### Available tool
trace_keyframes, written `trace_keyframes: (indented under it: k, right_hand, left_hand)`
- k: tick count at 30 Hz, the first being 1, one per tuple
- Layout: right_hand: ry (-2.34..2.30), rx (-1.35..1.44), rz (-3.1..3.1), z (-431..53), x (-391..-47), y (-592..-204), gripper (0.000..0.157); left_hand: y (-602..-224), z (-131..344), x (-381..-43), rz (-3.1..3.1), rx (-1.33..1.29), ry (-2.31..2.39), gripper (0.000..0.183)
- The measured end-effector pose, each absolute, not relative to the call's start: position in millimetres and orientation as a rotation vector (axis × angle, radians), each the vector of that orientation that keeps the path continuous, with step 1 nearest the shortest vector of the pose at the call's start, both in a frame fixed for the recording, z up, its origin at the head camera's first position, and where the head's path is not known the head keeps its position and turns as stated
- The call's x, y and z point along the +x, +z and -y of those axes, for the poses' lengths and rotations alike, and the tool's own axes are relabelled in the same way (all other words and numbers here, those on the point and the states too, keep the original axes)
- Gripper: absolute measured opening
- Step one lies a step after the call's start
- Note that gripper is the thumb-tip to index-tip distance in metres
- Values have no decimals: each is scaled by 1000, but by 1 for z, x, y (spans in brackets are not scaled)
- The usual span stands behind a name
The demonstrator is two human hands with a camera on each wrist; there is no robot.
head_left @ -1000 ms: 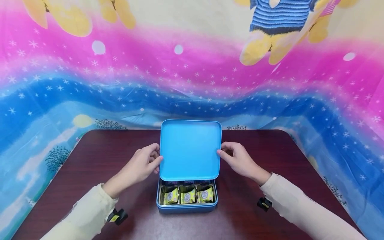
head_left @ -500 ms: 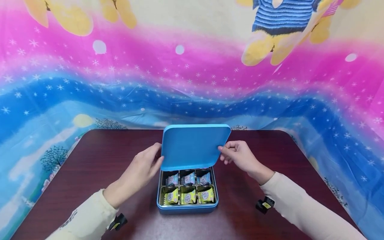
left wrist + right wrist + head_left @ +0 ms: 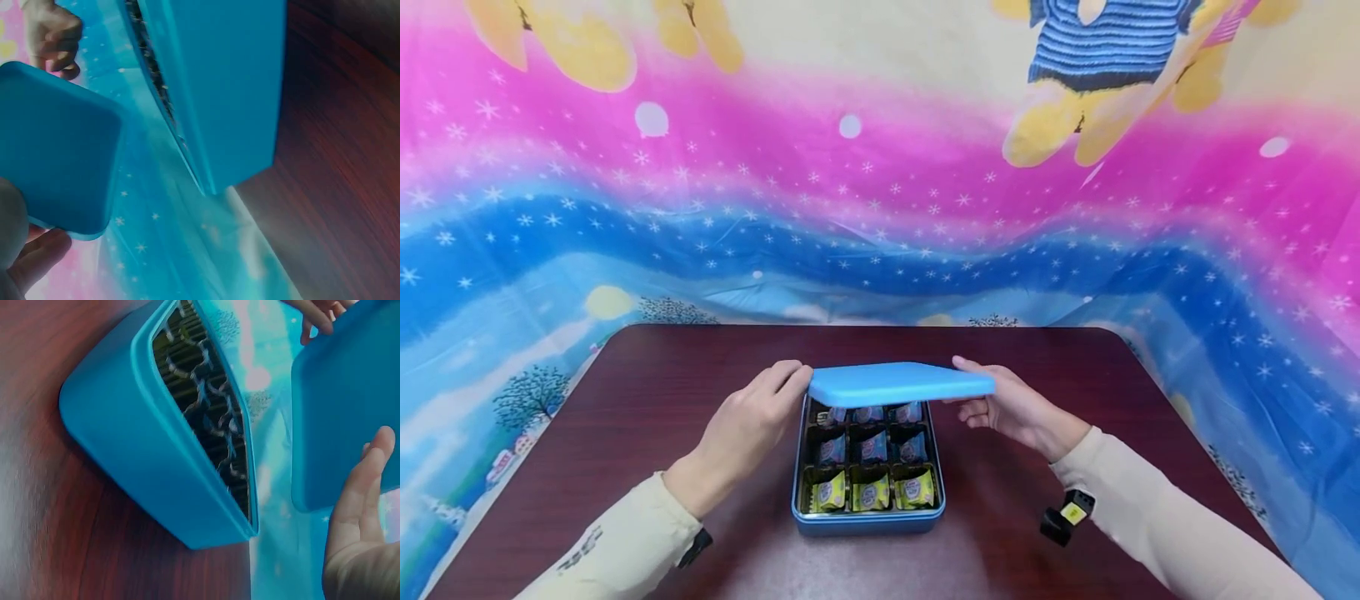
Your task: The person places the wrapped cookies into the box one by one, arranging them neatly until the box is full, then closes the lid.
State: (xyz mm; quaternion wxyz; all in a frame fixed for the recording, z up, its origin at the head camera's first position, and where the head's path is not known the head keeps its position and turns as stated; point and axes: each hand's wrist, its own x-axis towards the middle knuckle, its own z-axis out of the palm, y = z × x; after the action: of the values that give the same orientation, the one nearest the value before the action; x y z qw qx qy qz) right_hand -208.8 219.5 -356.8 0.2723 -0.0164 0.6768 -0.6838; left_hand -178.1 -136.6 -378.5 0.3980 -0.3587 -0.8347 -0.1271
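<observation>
A blue square tin stands uncovered on the table, divided into small compartments. Yellow-wrapped candies fill its near row; blue-wrapped candies lie in the rows behind. Above the tin's far end I hold its light blue lid in both hands, nearly level and apart from the tin. My left hand grips the lid's left edge. At the right edge my right hand has its thumb extended and other fingers bent under the lid, partly hidden. Both wrist views show the tin's wall beside the raised lid.
The dark red-brown table reaches out on both sides of the tin. Behind it hangs a patterned cloth in pink and blue. Black wrist cameras are strapped beneath the cream sleeves.
The lid has turned from standing upright, inner face toward me, to nearly flat and lower. More of the tin's rows show now. Both hands have turned with it; the tin has stayed put.
</observation>
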Motion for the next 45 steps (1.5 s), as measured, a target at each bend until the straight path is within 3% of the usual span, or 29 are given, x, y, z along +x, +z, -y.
trace_keyframes:
  k: [6,12,18,22,27,45]
  right_hand:
    - [-1805,-109,-1818,-220,-207,-362,32]
    - [-1835,-200,-1801,-218,-207,-369,30]
    - [-1877,-201,-1817,-214,-204,-373,27]
    - [-1901,-150,-1854,-212,-201,-374,42]
    - [-1876,-184,-1950,-213,-197,-375,63]
    - [-1173,-793,-2601,-213,-187,-389,79]
  left_hand:
    - [-383,137,-181,2119,-860,-432,39]
    - [-373,132,-176,2354,-544,-710,36]
    - [-363,133,-177,2577,-423,-1216,37]
    - [-361,135,-175,2663,-419,-1442,41]
    - [-362,135,-170,2793,-542,-1289,59]
    - [-374,142,-166,2950,-632,-1154,79]
